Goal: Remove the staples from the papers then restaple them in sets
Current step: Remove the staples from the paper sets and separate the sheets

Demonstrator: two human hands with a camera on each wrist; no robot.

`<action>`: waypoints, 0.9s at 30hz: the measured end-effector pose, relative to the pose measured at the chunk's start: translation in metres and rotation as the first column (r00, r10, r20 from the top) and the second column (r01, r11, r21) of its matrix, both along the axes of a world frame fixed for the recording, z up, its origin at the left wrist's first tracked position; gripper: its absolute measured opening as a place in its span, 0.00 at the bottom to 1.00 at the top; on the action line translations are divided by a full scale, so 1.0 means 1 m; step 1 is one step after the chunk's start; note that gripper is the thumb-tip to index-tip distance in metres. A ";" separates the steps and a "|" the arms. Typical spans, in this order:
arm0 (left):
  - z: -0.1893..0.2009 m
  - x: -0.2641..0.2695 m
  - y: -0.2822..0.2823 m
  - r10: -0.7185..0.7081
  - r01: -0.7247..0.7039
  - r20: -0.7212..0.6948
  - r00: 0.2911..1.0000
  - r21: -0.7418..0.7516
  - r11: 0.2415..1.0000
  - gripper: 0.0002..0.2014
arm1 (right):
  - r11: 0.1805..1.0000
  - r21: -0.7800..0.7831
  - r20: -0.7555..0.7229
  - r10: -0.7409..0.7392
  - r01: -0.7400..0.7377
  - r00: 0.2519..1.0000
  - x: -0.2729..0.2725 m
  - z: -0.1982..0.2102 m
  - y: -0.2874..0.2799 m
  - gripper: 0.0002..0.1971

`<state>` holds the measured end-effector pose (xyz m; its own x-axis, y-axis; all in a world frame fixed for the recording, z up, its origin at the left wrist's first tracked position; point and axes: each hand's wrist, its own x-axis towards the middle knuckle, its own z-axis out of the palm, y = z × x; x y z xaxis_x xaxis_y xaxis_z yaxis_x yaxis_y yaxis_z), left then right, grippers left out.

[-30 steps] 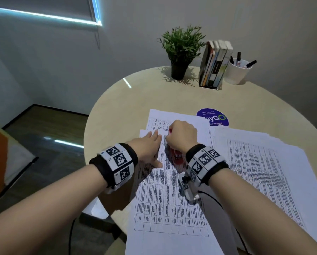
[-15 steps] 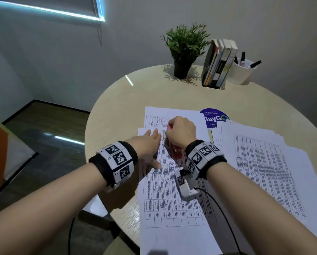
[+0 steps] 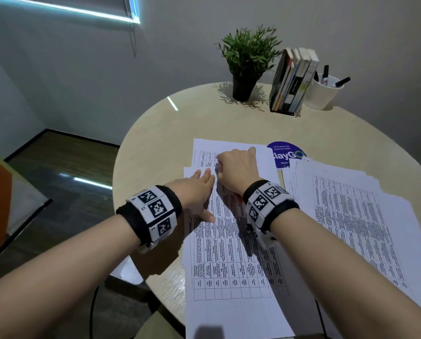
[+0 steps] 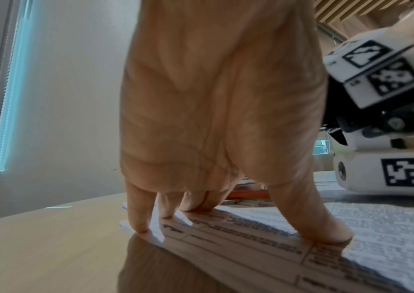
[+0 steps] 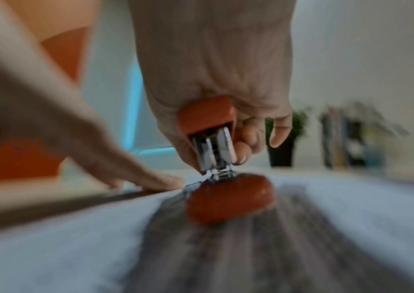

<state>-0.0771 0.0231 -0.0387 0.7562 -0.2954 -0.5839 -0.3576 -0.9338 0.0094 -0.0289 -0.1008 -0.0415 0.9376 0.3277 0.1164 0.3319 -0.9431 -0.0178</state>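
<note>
— Where's the stapler (image 5: 228,200)?
— On the papers (image 3: 229,260) on the counter (image 3: 155,143), right hand (image 3: 238,171) fingers curled round it.
— The left hand (image 3: 194,194)?
— Fingers (image 4: 138,214) straight, pressing the papers flat.

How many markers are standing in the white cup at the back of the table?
3 markers, all in the white cup: one at its left rim by the books, one upright in the middle, one leaning right. More may be hidden inside.

Potted plant (image 3: 248,57), books (image 3: 293,80), pen cup (image 3: 323,94) (far table (image 3: 155,133) edge), blue sticker (image 3: 286,154).
</note>
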 end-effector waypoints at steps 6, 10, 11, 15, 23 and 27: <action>-0.003 0.002 0.002 -0.006 0.006 0.001 1.000 -0.010 1.000 0.60 | 0.934 0.290 -0.168 -0.162 0.206 0.972 0.007 -0.010 -0.003 0.08; -0.004 0.002 0.003 -0.003 0.003 0.008 1.000 -0.022 1.000 0.60 | 0.892 0.371 -0.221 -0.184 0.257 0.958 0.011 -0.012 -0.004 0.07; -0.005 0.003 0.004 0.002 -0.001 0.005 1.000 -0.030 1.000 0.60 | 0.869 0.406 -0.241 -0.196 0.282 0.951 0.012 -0.012 -0.005 0.06; -0.006 0.003 0.005 0.007 -0.007 0.010 1.000 -0.040 0.999 0.60 | 0.763 0.519 -0.325 -0.240 0.385 0.915 0.017 -0.003 -0.009 0.06; 0.001 0.022 0.015 0.146 -0.094 0.229 0.962 -0.223 0.970 0.48 | 0.575 0.701 -0.366 -0.220 0.423 0.905 0.011 0.002 -0.058 0.06; 0.005 0.043 0.021 0.282 -0.235 0.184 0.942 -0.242 0.942 0.50 | 0.447 0.776 -0.353 -0.278 0.445 0.894 -0.001 0.012 -0.103 0.08</action>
